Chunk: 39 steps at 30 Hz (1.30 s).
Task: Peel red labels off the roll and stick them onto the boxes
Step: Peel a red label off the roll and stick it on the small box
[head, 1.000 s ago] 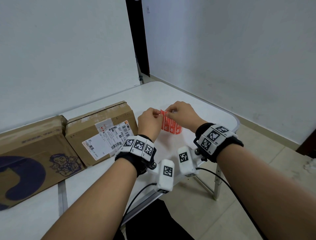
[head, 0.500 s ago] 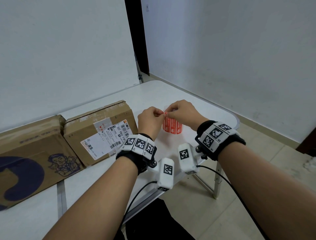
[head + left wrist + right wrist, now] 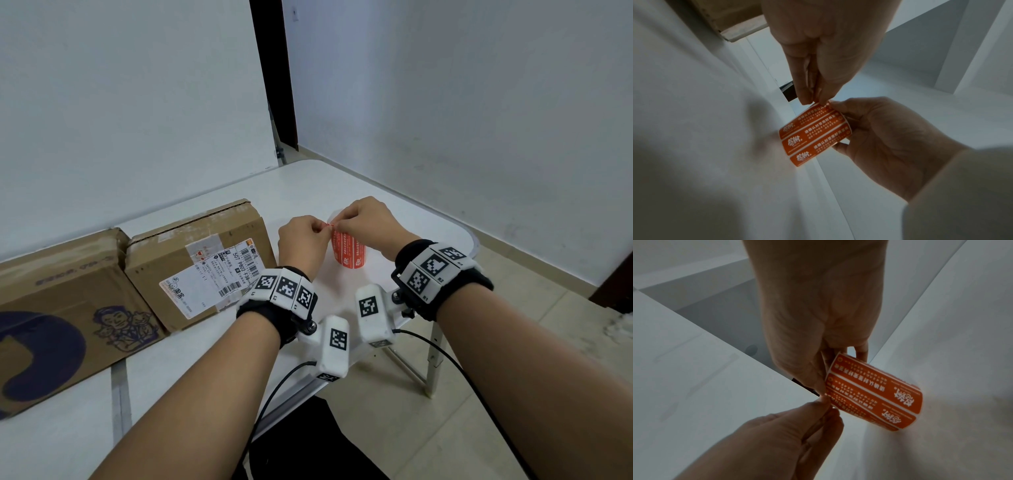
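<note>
My right hand [image 3: 337, 224] holds a small roll of red labels [image 3: 349, 253] with white print, just above the white table [image 3: 308, 185]. In the right wrist view its thumb and fingers grip the roll [image 3: 873, 392] at one end. My left hand [image 3: 323, 228] meets it at the roll's upper edge. In the left wrist view the left fingertips [image 3: 807, 99] pinch the corner of the outermost label on the roll [image 3: 813, 134]. Two cardboard boxes lie to the left: one with a white shipping label [image 3: 202, 260] and a larger one with a blue print [image 3: 61, 325].
The table's rounded right edge [image 3: 469, 236] is close to my right wrist, with tiled floor [image 3: 513, 342] beyond it. White walls stand behind the table and a dark door gap [image 3: 274, 85] shows in the corner.
Both hands have shifted slightly up and closer together. The roll has turned from a flat face to a rounded side, and my left fingertips now pinch at its top corner.
</note>
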Each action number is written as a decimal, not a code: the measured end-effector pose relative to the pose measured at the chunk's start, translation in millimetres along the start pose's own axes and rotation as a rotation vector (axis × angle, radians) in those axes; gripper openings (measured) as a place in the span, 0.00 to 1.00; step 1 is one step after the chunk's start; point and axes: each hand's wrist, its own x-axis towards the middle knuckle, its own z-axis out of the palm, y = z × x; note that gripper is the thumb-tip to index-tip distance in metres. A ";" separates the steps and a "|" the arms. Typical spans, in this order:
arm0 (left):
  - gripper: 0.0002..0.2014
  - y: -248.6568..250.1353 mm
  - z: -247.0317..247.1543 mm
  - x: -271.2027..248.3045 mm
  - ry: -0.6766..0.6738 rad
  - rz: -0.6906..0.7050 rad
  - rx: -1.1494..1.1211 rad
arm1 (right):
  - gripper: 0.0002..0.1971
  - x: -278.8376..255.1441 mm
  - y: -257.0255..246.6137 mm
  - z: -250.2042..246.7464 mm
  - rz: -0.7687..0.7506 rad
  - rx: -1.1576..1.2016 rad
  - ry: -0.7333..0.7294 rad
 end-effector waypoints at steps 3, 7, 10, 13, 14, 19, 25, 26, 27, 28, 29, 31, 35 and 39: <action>0.08 1.3 0.4 0.7 -0.006 0.020 0.042 | 0.10 -0.2 1.0 -1.2 0.004 0.015 0.000; 0.10 1.6 -0.2 0.9 -0.009 0.032 0.073 | 0.09 0.6 1.5 -0.1 0.003 0.057 -0.033; 0.09 0.9 -1.5 -1.3 -0.007 0.047 0.001 | 0.08 0.7 4.3 0.0 0.005 0.060 -0.017; 0.06 1.8 -2.3 -4.0 -0.024 0.075 -0.072 | 0.08 1.1 7.3 -2.1 0.011 0.072 0.019; 0.06 1.8 -2.1 -4.5 -0.033 0.076 -0.088 | 0.08 1.1 8.0 -3.0 0.014 0.078 0.024; 0.05 -1.4 0.2 -4.8 -0.014 0.083 -0.093 | 0.08 0.2 9.4 -4.5 0.020 0.085 0.015; 0.08 -1.4 -0.2 -4.2 0.002 0.095 0.004 | 0.08 -2.4 5.8 -3.4 -0.013 0.038 -0.001; 0.08 -1.7 -1.1 -3.9 -0.001 0.100 0.004 | 0.08 -2.3 5.7 -3.2 -0.016 0.030 -0.002; 0.08 -2.3 -2.1 -3.7 -0.007 0.102 -0.002 | 0.08 -2.4 5.3 -3.0 -0.018 0.020 -0.002; 0.08 -2.9 -3.2 -3.4 -0.014 0.104 -0.017 | 0.09 -2.1 5.3 -2.8 -0.019 0.010 -0.003; 0.08 -3.3 -4.3 -3.5 -0.022 0.104 -0.035 | 0.09 -1.8 5.4 -2.8 -0.020 0.000 -0.006; 0.08 -3.6 -6.1 -3.6 -0.031 0.097 -0.082 | 0.09 -1.8 5.7 -3.2 -0.021 -0.007 -0.011; 0.07 -7.3 -7.2 -2.5 -0.059 -0.016 -0.264 | 0.09 -1.3 7.2 -2.6 -0.031 -0.034 0.011; 0.05 -10.6 -8.0 -1.0 -0.090 -0.156 -0.488 | 0.12 1.9 7.3 -3.8 -0.055 -0.108 0.068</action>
